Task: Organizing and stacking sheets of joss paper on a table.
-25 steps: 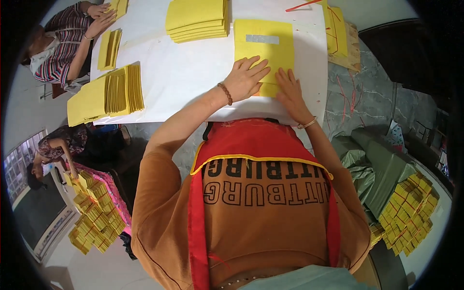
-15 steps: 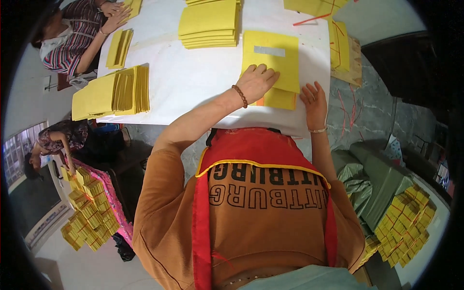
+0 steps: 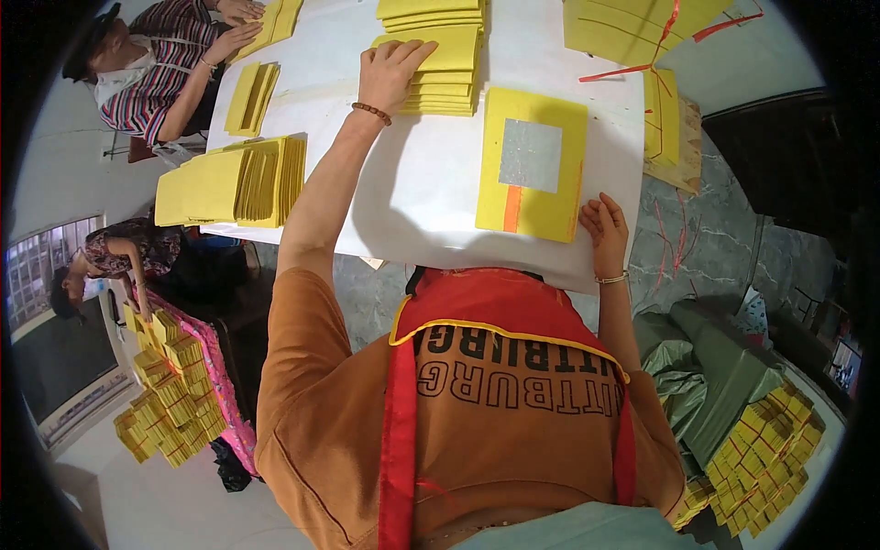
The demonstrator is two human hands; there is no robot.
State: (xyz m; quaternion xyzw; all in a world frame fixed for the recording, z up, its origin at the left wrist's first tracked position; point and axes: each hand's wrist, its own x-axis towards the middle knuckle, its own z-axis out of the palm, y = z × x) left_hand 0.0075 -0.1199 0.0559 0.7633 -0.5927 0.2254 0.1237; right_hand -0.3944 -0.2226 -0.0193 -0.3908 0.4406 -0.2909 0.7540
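My left hand (image 3: pixel 392 75) reaches over the near left corner of a stack of folded yellow paper packets (image 3: pixel 445 87). Its fingers are stretched out on the top packet, the thumb side partly hidden. To the right of that stack a single yellow paper packet (image 3: pixel 500 211) lies flat on the white table, with a silver square (image 3: pixel 531 156) and an orange strip (image 3: pixel 512 210) on its face. Close by the right edge of this packet is my right hand (image 3: pixel 605 225), palm up and fingers loosely bent and apart, with nothing seen in it.
The white-covered table (image 3: pixel 403 206) holds another yellow pile (image 3: pixel 220 188) at the left. Red ties (image 3: pixel 610 73) lie on yellow bundles (image 3: pixel 660 23) at the far right. A co-worker's hands (image 3: pixel 234 41) press yellow paper at the far left. Tied yellow bundles (image 3: pixel 765 454) stand lower right.
My left hand has left the single packet and moved left and away, onto the stack. More of the packet's silver square and orange strip shows. My right hand stays beside it.
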